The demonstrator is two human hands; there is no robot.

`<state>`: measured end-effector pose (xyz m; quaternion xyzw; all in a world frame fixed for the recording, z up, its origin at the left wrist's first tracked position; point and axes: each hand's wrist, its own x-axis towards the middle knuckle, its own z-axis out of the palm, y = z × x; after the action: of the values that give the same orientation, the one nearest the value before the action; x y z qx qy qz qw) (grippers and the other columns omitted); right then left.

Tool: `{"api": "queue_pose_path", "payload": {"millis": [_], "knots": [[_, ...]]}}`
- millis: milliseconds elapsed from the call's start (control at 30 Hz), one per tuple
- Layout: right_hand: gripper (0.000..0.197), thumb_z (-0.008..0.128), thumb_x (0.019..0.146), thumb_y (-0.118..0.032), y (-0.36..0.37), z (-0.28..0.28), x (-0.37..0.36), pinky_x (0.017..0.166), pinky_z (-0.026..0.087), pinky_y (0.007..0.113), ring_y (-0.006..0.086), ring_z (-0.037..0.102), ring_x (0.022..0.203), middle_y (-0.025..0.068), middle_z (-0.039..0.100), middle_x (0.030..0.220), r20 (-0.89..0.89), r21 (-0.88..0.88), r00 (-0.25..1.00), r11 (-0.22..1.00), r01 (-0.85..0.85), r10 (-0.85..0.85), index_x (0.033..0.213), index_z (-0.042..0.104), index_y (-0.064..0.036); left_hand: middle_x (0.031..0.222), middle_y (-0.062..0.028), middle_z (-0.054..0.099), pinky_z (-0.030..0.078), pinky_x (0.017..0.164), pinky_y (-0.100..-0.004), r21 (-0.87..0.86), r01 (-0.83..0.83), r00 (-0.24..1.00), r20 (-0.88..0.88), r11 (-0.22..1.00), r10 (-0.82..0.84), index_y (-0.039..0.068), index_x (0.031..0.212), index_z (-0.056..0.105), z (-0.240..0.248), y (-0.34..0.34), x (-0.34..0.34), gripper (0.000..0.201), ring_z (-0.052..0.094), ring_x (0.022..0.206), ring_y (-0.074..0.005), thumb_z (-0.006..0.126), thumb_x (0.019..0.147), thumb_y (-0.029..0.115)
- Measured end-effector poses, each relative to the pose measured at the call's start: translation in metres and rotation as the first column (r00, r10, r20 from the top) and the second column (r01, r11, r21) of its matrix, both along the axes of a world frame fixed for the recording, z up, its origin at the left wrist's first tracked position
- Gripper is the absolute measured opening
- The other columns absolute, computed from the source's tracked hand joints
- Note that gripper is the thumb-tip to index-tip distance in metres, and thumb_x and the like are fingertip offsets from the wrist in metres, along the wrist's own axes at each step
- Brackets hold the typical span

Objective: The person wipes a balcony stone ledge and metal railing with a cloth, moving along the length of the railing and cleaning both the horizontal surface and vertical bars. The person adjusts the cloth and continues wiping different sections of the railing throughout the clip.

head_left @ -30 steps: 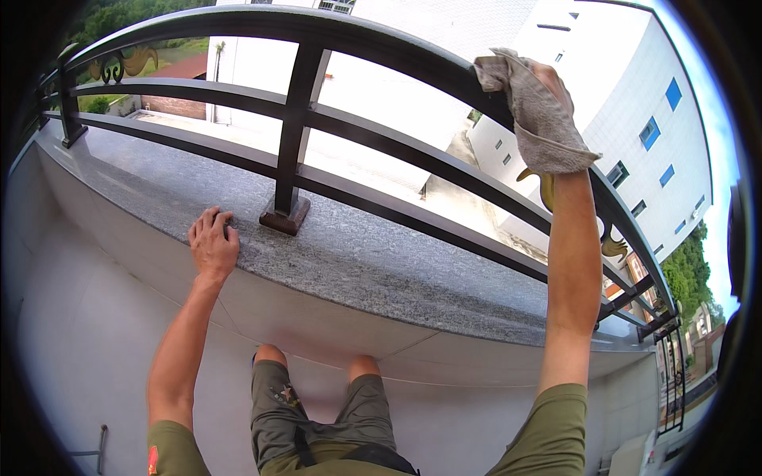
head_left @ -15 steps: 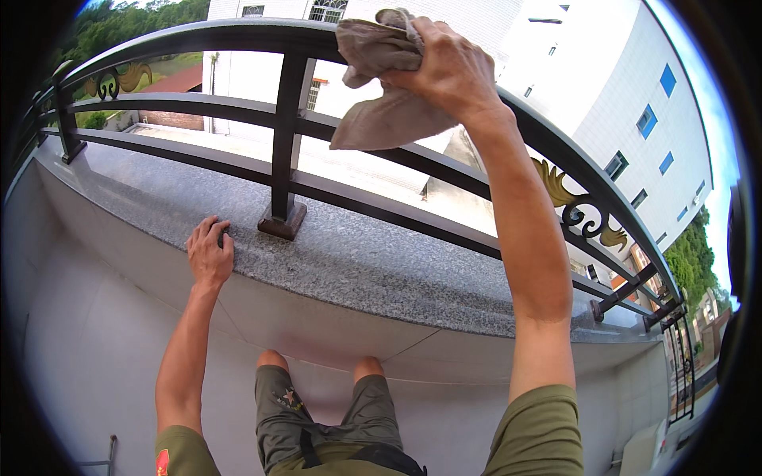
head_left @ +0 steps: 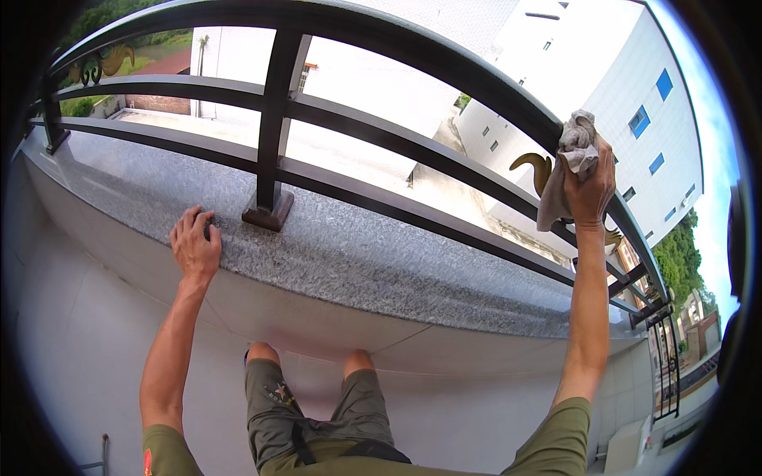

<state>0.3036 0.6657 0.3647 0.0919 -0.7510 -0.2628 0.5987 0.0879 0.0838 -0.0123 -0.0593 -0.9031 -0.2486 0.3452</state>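
Note:
A dark metal railing with a curved top rail runs above a speckled grey granite ledge. At the right, my right hand is closed round a crumpled greyish-beige cloth, which lies against the top rail. One end of the cloth hangs down beside a gold leaf-shaped ornament, partly covering the scrollwork there. My left hand rests on the ledge near its front edge, left of a post foot, fingers stretched over the stone. Between its thumb and forefinger shows a dark patch, thing or shadow I cannot tell.
Below the ledge, a pale tiled wall meets the light floor where I stand. White buildings rise beyond the railing. A thin metal bar stands at the lower left, and a whitish box-like thing at the lower right.
My right hand has slid the cloth along the top rail to the right and nearer to me. My left hand stays on the ledge; the view has shifted slightly.

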Motion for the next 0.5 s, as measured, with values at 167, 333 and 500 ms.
{"api": "queue_pose_path", "payload": {"millis": [167, 333, 500], "knots": [[0.063, 0.089, 0.084, -0.048, -0.135, 0.005, -0.097, 0.078, 0.06, 0.043, 0.0286, 0.075, 0.089, 0.0129, 0.073, 0.11, -0.048, 0.123, 0.995, 0.989, -0.085, 0.091, 0.122, 0.068, -0.0028, 0.147, -0.0026, 0.064, 0.037, 0.122, -0.0486, -0.024, -0.001, 0.999, 0.053, 1.0, 0.002, 0.017, 0.125, 0.075, 0.005, 0.009, 0.001, 0.03, 0.056, 0.141, -0.0283, 0.067, 0.096, 0.019], [0.02, 0.064, 0.094, -0.013, -0.278, 0.009, -0.184, 0.082, 0.058, 0.045, 0.0314, 0.074, 0.098, 0.0172, 0.073, 0.105, -0.029, -0.02, 0.96, 0.96, -0.281, 0.28, 0.107, 0.07, 0.0004, 0.151, -0.001, 0.063, 0.038, 0.121, -0.0479, -0.054, 0.036, 0.996, 0.08, 0.998, -0.032, 0.019, 0.13, 0.075, -0.006, -0.008, -0.012, 0.033, 0.056, 0.142, -0.0274, 0.067, 0.099, 0.022], [0.024, 0.065, 0.098, -0.021, -0.234, 0.008, -0.167, 0.079, 0.059, 0.046, 0.0324, 0.075, 0.103, 0.0159, 0.074, 0.107, -0.056, 0.094, 0.897, 0.896, -0.433, 0.439, 0.112, 0.069, -0.0025, 0.153, 0.0007, 0.063, 0.039, 0.119, -0.0476, -0.082, 0.024, 0.998, 0.062, 0.996, -0.019, 0.02, 0.133, 0.075, -0.025, -0.031, -0.03, 0.033, 0.055, 0.144, -0.0266, 0.066, 0.102, 0.024]]}}
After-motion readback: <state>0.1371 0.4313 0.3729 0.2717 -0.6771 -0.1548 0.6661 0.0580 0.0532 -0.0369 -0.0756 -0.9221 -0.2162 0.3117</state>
